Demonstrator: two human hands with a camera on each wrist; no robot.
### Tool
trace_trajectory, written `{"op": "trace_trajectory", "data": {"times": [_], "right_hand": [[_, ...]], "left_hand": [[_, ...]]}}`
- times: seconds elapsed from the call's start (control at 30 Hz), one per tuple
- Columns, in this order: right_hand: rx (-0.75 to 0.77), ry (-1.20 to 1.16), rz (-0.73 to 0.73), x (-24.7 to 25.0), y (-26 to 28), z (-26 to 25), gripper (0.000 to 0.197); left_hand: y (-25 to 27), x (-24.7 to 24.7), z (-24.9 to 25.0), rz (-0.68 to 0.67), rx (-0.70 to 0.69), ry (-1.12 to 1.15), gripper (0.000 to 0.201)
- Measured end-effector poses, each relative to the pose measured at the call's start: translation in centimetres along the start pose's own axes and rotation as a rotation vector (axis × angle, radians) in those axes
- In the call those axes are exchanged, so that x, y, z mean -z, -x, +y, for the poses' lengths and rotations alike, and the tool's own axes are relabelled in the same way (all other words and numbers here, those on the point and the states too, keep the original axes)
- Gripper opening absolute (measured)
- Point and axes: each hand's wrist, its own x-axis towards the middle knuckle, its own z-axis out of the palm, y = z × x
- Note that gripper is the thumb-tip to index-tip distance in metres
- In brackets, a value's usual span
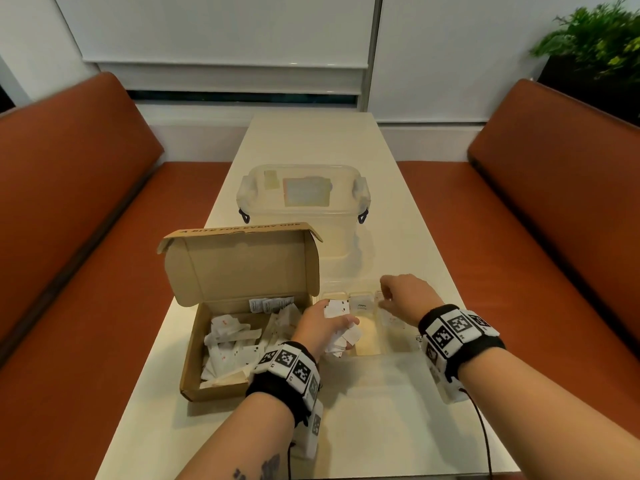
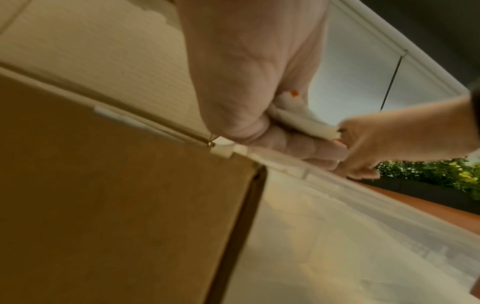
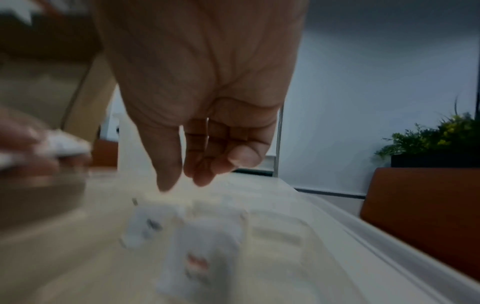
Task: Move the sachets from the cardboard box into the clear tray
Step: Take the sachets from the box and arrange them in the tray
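1. Cardboard box [image 1: 242, 327] open on the table [image 1: 398, 427], lid flap standing up at the far side, a heap of white sachets [image 1: 235, 344] still lying inside.
2. Clear tray [image 1: 398, 344] just right of the box, touching or nearly touching its right wall (hard to say which, the plastic being so see-through).
3. Left hand [image 1: 320, 329] out over the box's right wall and above the tray's left end, fingers curled round a crumpled bunch of sachets [image 1: 341, 336]; same clutch seen from the left wrist view, white paper with an orange dot poking out of the fist [image 2: 293, 107].
4. Right hand [image 1: 407, 296] further right of the box, over the tray's far compartments, fingers hanging loosely curled with thumb and fingertips close together; nothing visibly pinched in the right wrist view [image 3: 205, 115], though blurred.
5. Inside the tray, right of the box: two or so sachets already lying under the right hand, one with a dark print [image 3: 145, 226], one with a red print [image 3: 200, 261].
6. Big lidded plastic tub [image 1: 303, 206] behind the box, toward the table's far end, standing well apart from both hands.
7. Orange bench seats [image 1: 86, 237] either side of the table; green plant [image 1: 599, 39] far right of the box, up in the corner.
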Motion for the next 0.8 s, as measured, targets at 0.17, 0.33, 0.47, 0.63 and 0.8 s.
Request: {"op": "trace_trajectory", "data": {"times": [0.17,0.33,0.47,0.63,0.8], "right_hand": [[0.037,-0.502,-0.104,0.8,0.8,-2.2,0.024],[0.002,-0.606,-0.22,0.2,1.0,-3.5,0.043],[-0.005,-0.638,-0.214,0.1,0.7,-3.1,0.032],[-0.048,-0.528,-0.124,1.3,0.4,-0.9,0.015],[-0.134,-0.195,-0.045,2.1,-0.1,1.2,0.009]], "left_hand": [[0.1,-0.2,0.3,0.044,-0.033,0.048,0.044],[0.5,-0.2,0.7,0.051,-0.009,0.121,0.034],[1.1,0.1,0.7,-0.024,0.045,0.176,0.03],[1.3,0.6,0.3,-0.111,0.045,0.187,0.024],[1.4,0.5,0.5,-0.134,0.051,0.181,0.023]]}}
